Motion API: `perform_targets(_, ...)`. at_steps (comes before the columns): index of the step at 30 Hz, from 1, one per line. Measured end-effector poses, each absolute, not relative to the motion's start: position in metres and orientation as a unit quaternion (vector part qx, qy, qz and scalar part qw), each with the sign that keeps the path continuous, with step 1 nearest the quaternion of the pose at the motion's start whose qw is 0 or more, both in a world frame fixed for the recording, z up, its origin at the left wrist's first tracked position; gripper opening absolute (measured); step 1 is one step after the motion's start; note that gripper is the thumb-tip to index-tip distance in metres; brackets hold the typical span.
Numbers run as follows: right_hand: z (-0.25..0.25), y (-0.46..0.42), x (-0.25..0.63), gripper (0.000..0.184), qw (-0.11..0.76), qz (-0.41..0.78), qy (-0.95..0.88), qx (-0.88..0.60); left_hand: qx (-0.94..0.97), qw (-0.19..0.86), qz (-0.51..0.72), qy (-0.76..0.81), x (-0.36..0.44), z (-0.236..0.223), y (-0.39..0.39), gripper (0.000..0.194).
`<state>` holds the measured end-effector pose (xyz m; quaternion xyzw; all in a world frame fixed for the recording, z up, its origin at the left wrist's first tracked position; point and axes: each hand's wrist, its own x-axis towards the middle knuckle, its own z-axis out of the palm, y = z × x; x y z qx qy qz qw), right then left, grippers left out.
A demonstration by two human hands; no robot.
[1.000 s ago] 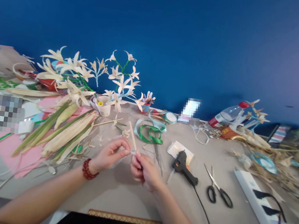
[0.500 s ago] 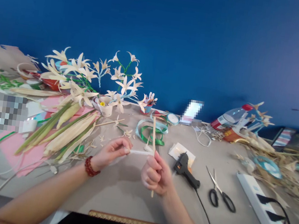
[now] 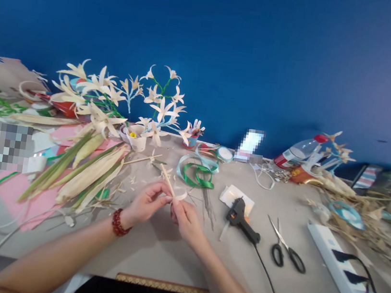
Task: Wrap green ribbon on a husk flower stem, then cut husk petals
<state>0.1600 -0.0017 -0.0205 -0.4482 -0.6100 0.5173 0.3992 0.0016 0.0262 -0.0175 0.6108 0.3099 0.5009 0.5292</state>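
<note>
My left hand (image 3: 149, 203), a red bead bracelet (image 3: 121, 222) at its wrist, is closed with its fingertips at a thin pale wooden stick (image 3: 167, 180). Against it, my right hand (image 3: 187, 219) pinches the stick's lower part. The stick leans up and to the left out of the fingers. A short pale strip (image 3: 181, 196) curves out beside the stick at my right fingertips; its other end is hidden. Beyond the hands lie loops of green ribbon (image 3: 193, 183) and thin wires (image 3: 209, 206).
Right of my hands are a black glue gun (image 3: 243, 221), scissors (image 3: 285, 249) and a white power strip (image 3: 334, 268). Corn husks (image 3: 89, 175) lie on pink paper (image 3: 31, 211) at left. Husk flowers (image 3: 164, 110) stand behind, near a bottle (image 3: 298, 151).
My hands have come together. The stick has swung from nearly upright to leaning left, and the pale strip stretched between the hands is now a short curl beside it.
</note>
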Motion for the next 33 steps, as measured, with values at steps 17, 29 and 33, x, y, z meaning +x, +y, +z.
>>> perform_targets(17,0.002,0.006,0.205,0.057,0.358,0.867,-0.265,-0.225,0.530,0.639,0.502,0.242,-0.004,-0.020,0.034,0.014)
perform_targets(29,0.023,0.000,0.215,0.030,0.198,0.316,-0.693,-0.617,0.458,0.664,0.552,0.213,-0.008,-0.013,0.042,0.015)
perform_targets(33,0.022,-0.024,0.225,0.030,0.053,0.213,-0.765,-0.605,0.455,0.688,0.533,0.191,-0.008,-0.006,0.037,0.013)
